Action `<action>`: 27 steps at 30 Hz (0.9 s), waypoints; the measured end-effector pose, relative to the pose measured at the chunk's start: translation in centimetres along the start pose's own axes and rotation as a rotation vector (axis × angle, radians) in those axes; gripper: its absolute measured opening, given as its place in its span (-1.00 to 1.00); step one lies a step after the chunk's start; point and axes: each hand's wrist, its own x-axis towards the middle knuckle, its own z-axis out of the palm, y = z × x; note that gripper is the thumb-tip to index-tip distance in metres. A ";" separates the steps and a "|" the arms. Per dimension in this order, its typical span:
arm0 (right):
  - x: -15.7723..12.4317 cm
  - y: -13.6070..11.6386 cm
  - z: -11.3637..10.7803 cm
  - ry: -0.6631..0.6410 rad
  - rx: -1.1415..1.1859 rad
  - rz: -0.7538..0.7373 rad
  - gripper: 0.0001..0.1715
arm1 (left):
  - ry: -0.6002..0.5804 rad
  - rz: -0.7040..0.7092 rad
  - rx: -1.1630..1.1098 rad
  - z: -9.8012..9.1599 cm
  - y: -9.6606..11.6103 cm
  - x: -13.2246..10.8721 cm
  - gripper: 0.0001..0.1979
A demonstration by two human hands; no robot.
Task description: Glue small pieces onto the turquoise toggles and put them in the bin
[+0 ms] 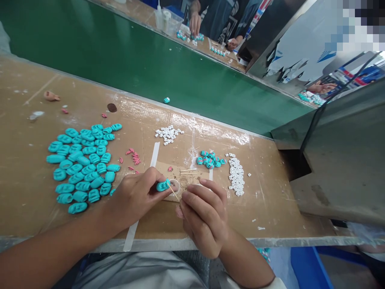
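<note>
My left hand (136, 196) pinches a small teal plastic piece (163, 185) between thumb and fingers, just above the brown worktable (270, 200). My right hand (202, 214) is curled closed and holds a thin wooden stick (173, 192) whose tip meets the teal piece. Both hands hover over a cardboard patch (188, 176) with a small round ring on it. A big heap of teal pieces (82, 164) lies to the left. A smaller cluster of teal pieces (210, 159) sits just beyond my hands.
Tiny white parts lie in two piles (169, 134) (236, 176). Small pink bits (133, 156) are scattered near the heap. A green conveyor belt (126, 60) runs behind the table. Other people's hands (195, 22) work at the far bench. A grey metal housing (345, 160) stands at the right.
</note>
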 end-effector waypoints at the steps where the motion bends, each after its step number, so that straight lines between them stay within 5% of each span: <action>1: 0.0 0.0 0.1 -0.004 -0.005 -0.004 -0.78 | 0.007 0.005 -0.005 0.0 0.0 0.0 -0.83; 23: -0.5 -0.2 0.4 -0.022 0.013 -0.027 -0.83 | -0.013 -0.016 -0.047 -0.1 0.1 0.2 -0.81; 27: -0.8 0.3 -0.4 -0.042 0.090 0.117 -0.88 | 0.025 0.030 0.015 0.1 -0.1 0.1 -0.83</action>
